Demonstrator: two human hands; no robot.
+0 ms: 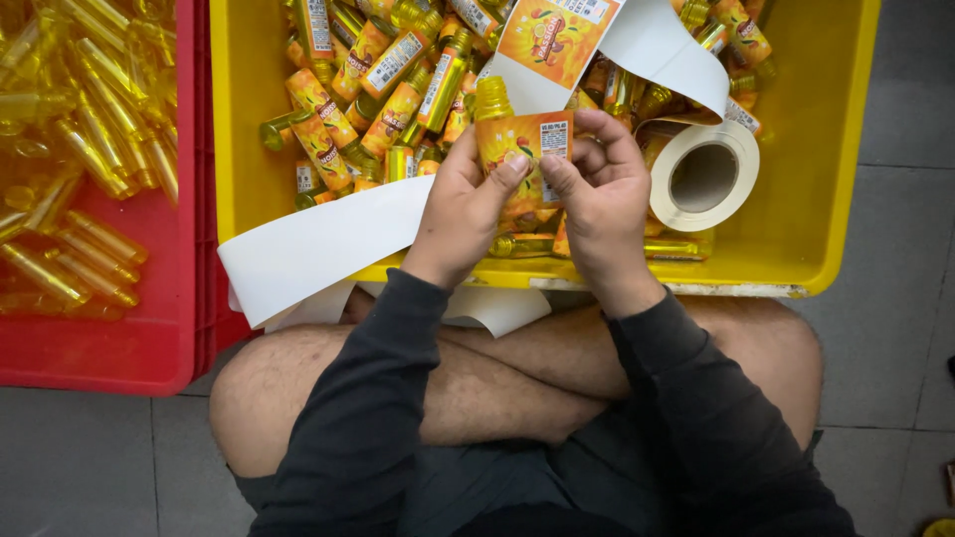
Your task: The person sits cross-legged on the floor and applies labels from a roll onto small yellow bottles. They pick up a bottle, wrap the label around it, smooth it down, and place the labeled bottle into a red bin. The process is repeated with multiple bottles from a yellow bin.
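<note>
Crossed bare knees and dark sleeves sit closest to you, on the floor before the yellow crate [796, 249]. Your left hand [463, 214] and right hand [597, 199] hold one small yellow bottle [494, 101] over the crate's near edge, fingers [517, 169] pinching its orange label [527, 149] flat. Labelling appears to be mid-step. Next, smooth the label fully around; labelled bottles [378, 89] lie beyond, with the label roll [702, 177] alongside.

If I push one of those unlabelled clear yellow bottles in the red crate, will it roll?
Probably: the unlabelled clear yellow bottles are slim cylinders lying on their sides in the red plastic crate. They look glossy, so likely slippery. Loosely piled neighbours may shift.
</note>
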